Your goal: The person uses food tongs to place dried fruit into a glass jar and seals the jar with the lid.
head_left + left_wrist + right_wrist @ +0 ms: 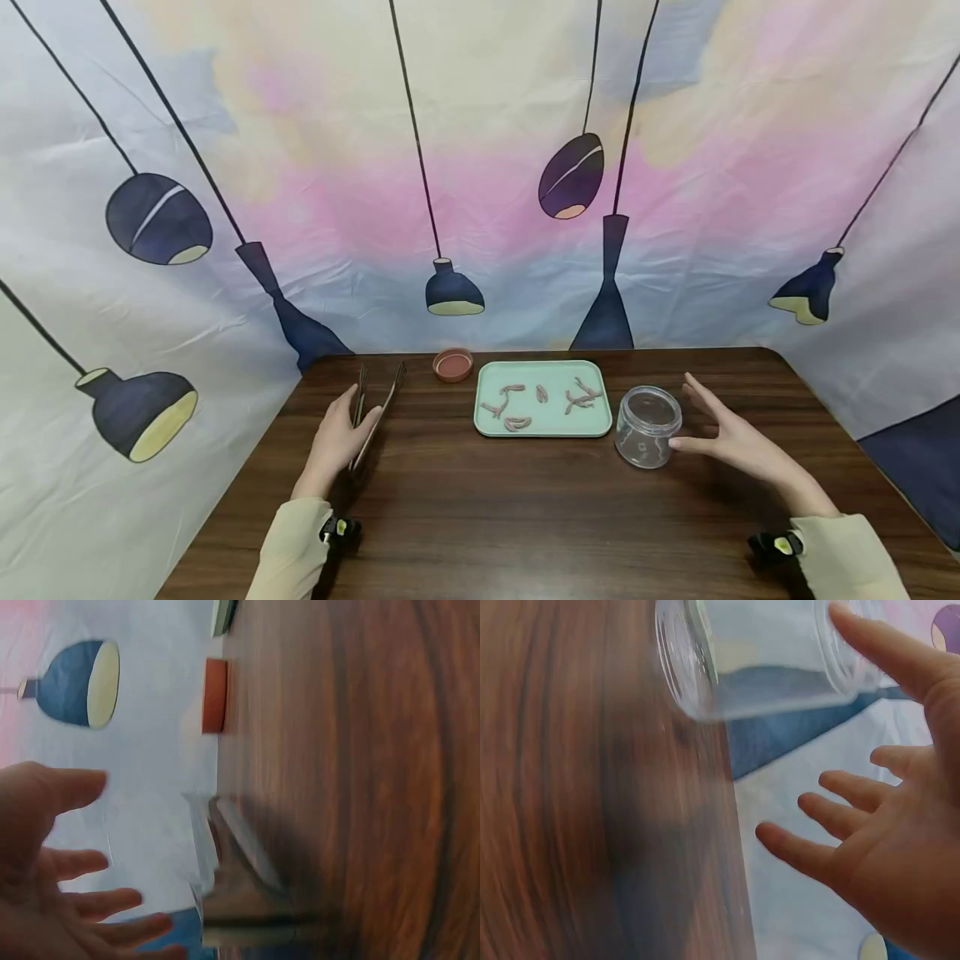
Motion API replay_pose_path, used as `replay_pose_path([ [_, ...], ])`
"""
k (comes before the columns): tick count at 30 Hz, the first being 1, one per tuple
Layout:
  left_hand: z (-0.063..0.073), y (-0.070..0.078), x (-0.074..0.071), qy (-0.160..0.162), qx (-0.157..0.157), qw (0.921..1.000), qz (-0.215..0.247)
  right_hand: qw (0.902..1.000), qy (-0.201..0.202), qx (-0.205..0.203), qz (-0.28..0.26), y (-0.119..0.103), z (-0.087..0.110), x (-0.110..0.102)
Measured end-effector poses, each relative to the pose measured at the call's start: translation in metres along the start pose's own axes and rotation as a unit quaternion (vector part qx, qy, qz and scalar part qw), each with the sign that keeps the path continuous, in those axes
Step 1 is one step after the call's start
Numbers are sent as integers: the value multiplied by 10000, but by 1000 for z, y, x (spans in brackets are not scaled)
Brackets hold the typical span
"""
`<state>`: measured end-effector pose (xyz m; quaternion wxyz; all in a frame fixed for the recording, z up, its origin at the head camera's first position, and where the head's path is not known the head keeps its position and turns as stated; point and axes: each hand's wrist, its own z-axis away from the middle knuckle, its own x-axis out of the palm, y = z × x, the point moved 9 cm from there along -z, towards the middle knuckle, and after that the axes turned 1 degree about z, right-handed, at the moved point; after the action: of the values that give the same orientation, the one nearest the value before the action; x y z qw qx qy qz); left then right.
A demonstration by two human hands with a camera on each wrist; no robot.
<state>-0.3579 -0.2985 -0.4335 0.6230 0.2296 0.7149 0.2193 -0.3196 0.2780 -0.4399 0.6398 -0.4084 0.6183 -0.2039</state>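
My left hand (339, 432) hovers over the metal tongs (387, 400) at the left of the table, fingers spread and apart from them in the left wrist view. The tongs lie with their arms apart. Over on the right, a clear jar (647, 429) without a lid stands upright. My right hand (731, 440) is beside it, fingers spread, with the thumb tip close to its rim and the other fingers away from it. Between the hands, a mint-green tray (543, 427) carries several small pinkish-brown pieces (517, 423), some of them branched.
A round reddish-brown lid (453, 365) lies at the table's back edge, left of the tray. The dark wooden table (480, 517) meets a hanging cloth (495, 208) printed with lamps at its far side.
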Motion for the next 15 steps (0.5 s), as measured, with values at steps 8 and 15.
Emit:
replay_pose_path([
  [8,-4,-16,10,-660,-387,9970,76,9998,-37,-75,-199,-16,-6,16],
  [15,-11,-21,13,-746,-532,9958,-39,9997,-89,23,-232,-21,-9,21],
])
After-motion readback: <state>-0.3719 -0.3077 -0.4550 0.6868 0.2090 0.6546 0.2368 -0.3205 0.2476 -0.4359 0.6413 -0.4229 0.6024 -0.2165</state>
